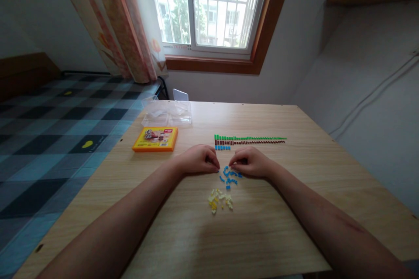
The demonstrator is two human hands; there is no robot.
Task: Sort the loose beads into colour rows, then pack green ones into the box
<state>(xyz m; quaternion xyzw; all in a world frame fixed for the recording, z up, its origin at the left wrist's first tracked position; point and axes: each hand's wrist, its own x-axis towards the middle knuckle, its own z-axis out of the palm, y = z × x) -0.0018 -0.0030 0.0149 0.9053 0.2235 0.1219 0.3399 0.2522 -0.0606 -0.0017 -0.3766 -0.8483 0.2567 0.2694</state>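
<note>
My left hand (202, 159) rests on the table left of a loose pile of small blue bricks (229, 175). Its fingers are closed in a pinch at the pile's edge; whatever is between the fingertips is too small to make out. On the other side, my right hand (249, 162) is also pinched, its fingertips touching or just above the pile. Beyond both hands lies a short row of blue bricks (222, 148), below a long row of brown bricks (250, 142) and a long row of green bricks (250, 138). Nearer to me is a pile of yellow and cream bricks (220, 200).
A yellow and orange box (155, 139) lies at the left of the wooden table (327, 174). Behind it stand clear plastic containers (166, 112). A bed with a checked cover (65, 126) borders the left side, and a window (212, 8) is ahead.
</note>
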